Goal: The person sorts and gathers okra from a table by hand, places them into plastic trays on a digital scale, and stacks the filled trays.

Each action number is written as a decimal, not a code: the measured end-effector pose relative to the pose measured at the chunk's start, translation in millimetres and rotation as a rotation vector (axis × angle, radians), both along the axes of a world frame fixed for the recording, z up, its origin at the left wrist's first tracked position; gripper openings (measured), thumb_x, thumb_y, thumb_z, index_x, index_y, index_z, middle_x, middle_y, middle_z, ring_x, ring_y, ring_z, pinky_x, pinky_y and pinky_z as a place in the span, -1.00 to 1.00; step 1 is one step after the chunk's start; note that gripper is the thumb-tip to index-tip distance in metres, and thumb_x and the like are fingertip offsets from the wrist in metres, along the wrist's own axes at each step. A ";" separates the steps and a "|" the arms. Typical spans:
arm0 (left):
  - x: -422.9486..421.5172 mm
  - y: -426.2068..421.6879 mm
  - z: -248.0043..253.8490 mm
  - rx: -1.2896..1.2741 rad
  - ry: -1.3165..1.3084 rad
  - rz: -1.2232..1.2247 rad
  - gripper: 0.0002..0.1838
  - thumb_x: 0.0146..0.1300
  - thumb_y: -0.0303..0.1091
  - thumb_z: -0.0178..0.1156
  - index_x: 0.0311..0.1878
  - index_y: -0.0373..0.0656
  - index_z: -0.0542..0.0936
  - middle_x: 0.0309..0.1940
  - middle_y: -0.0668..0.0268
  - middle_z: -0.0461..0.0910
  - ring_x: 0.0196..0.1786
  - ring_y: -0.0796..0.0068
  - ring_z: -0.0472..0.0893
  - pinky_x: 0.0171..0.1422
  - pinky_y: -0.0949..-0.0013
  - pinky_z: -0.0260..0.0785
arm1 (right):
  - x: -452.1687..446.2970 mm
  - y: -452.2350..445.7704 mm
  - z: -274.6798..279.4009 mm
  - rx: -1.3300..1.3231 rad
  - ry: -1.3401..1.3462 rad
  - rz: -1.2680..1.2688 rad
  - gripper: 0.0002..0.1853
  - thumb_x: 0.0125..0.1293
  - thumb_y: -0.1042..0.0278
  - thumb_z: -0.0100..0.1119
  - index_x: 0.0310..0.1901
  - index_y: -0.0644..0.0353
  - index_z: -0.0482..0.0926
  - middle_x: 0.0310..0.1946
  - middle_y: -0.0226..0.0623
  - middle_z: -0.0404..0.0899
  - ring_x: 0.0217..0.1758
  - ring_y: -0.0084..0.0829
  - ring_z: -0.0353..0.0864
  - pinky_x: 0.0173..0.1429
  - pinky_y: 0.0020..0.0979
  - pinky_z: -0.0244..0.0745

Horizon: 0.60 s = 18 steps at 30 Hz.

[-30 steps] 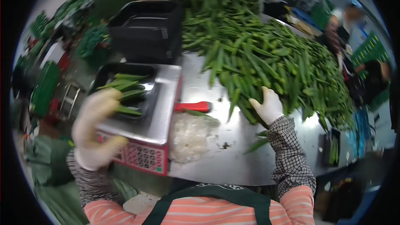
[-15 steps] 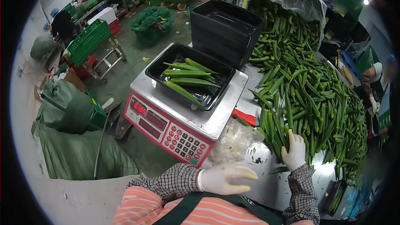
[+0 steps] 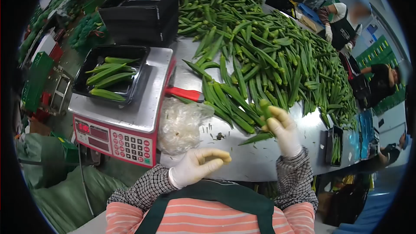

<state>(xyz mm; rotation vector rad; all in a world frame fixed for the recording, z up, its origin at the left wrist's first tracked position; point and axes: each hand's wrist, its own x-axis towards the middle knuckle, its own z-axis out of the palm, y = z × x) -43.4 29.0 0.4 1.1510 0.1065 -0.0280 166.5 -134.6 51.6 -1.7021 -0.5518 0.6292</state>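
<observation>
I'm pinching one okra pod (image 3: 265,109) in my right hand (image 3: 287,135), left hand (image 3: 196,167) hanging empty, half-open by the table's (image 3: 247,164) near edge; few pods (image 3: 106,76) are sitting in the scale's (image 3: 143,109) black tray (image 3: 141,53), big heap (image 3: 281,56) lying loose.

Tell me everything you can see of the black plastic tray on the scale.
The black plastic tray is rectangular, with rounded corners, raised walls and a glossy look. It sits open side up on the scale's silver metal platform, towards the left. Several slender green okra pods lie inside, roughly side by side, leaving part of its floor bare. Neither the left hand nor the right hand touches it. Its underside is hidden.
</observation>
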 end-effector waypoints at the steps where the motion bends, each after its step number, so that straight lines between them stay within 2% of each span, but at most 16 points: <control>1: 4.7 -4.8 -1.7 -0.086 0.012 0.052 -0.58 0.32 -0.32 0.10 0.17 -0.34 0.39 0.04 0.14 0.52 0.12 0.36 0.49 0.26 0.31 0.27 | -12.9 3.2 -1.8 0.027 0.047 0.063 -0.64 0.29 0.48 0.07 0.11 0.32 0.41 -0.15 -0.30 0.54 -0.21 -0.55 0.53 -0.10 -0.54 0.47; 3: 15.7 -18.1 -4.7 -0.255 0.040 0.165 -0.51 0.34 -0.27 0.06 0.24 -0.33 0.30 0.09 0.13 0.47 0.15 0.35 0.46 0.29 0.29 0.24 | -42.1 14.1 -16.8 0.029 -0.225 0.199 -0.64 0.22 0.48 0.13 0.07 0.29 0.45 -0.16 -0.26 0.56 -0.16 -0.43 0.55 -0.05 -0.44 0.47; 4: 20.6 -22.9 -11.4 -0.342 0.024 0.171 -0.44 0.35 -0.21 0.03 0.29 -0.34 0.20 0.12 0.10 0.43 0.17 0.33 0.44 0.29 0.25 0.23 | -51.7 21.7 -14.7 0.008 -0.457 0.364 -0.65 0.17 0.48 0.17 0.02 0.27 0.48 -0.17 -0.23 0.56 -0.14 -0.35 0.53 -0.02 -0.39 0.44; 5: 22.9 -23.0 -18.3 -0.429 0.012 0.195 -0.45 0.35 -0.20 0.03 0.28 -0.34 0.21 0.10 0.10 0.44 0.16 0.32 0.45 0.28 0.22 0.24 | -58.8 28.6 -11.7 -0.011 -0.691 0.529 -0.66 0.13 0.48 0.20 -0.02 0.26 0.50 -0.18 -0.21 0.57 -0.12 -0.27 0.52 0.01 -0.34 0.42; 6: 24.4 -22.5 -24.7 -0.517 0.001 0.220 -0.45 0.35 -0.18 0.03 0.27 -0.34 0.23 0.08 0.10 0.45 0.15 0.30 0.45 0.26 0.20 0.26 | -59.7 35.1 -12.7 0.133 -0.762 0.500 -0.70 0.07 0.45 0.22 -0.11 0.24 0.51 -0.22 -0.18 0.55 -0.16 -0.15 0.49 -0.01 -0.24 0.39; 9: 16.1 -16.3 -27.8 -0.690 0.065 0.264 -0.48 0.36 -0.15 0.01 0.25 -0.29 0.28 0.04 0.10 0.48 0.12 0.22 0.48 0.21 0.13 0.32 | -12.9 50.5 -30.0 -0.071 -1.116 0.185 -0.72 0.09 0.42 0.21 -0.12 0.23 0.51 -0.25 -0.21 0.55 -0.20 -0.17 0.49 -0.06 -0.20 0.39; 11: 14.8 -14.0 -31.8 -0.781 0.075 0.245 -0.49 0.36 -0.13 0.00 0.24 -0.27 0.28 0.03 0.09 0.49 0.11 0.19 0.49 0.20 0.10 0.32 | 16.2 59.4 -53.9 -0.367 -1.222 0.040 -0.75 0.11 0.41 0.19 -0.14 0.21 0.54 -0.30 -0.19 0.55 -0.23 -0.15 0.49 -0.11 -0.17 0.38; 14: 12.9 -12.5 -26.0 -0.772 0.081 0.231 -0.49 0.36 -0.11 -0.02 0.24 -0.24 0.29 0.08 0.06 0.46 0.16 0.17 0.46 0.23 0.10 0.30 | 36.7 52.7 -61.2 -0.329 -1.095 0.028 -0.80 0.14 0.40 0.17 -0.18 0.19 0.57 -0.32 -0.18 0.55 -0.24 -0.14 0.49 -0.12 -0.18 0.39; 15: 14.6 -11.0 -23.9 -0.777 0.084 0.263 -0.49 0.37 -0.10 -0.02 0.25 -0.23 0.30 0.10 0.06 0.44 0.17 0.17 0.44 0.24 0.09 0.29 | 35.6 47.5 -56.1 -0.204 -1.071 -0.061 -0.84 0.13 0.44 0.18 -0.22 0.20 0.58 -0.34 -0.19 0.56 -0.25 -0.15 0.51 -0.13 -0.23 0.41; 17: 15.2 -10.0 -21.4 -0.795 0.118 0.318 -0.50 0.37 -0.10 -0.03 0.25 -0.21 0.30 0.14 0.06 0.42 0.21 0.17 0.40 0.26 0.08 0.27 | 19.9 34.1 -30.7 -0.073 -0.931 -0.083 -0.81 0.10 0.49 0.21 -0.21 0.21 0.59 -0.33 -0.20 0.56 -0.24 -0.16 0.52 -0.13 -0.27 0.44; 18: 16.7 -9.5 -26.0 -0.845 0.073 0.296 -0.51 0.37 -0.13 -0.02 0.26 -0.19 0.30 0.18 0.05 0.38 0.26 0.17 0.36 0.31 0.06 0.22 | 8.8 25.2 -26.0 -0.028 -0.906 -0.013 -0.78 0.06 0.52 0.24 -0.20 0.22 0.59 -0.32 -0.22 0.57 -0.24 -0.19 0.54 -0.13 -0.31 0.45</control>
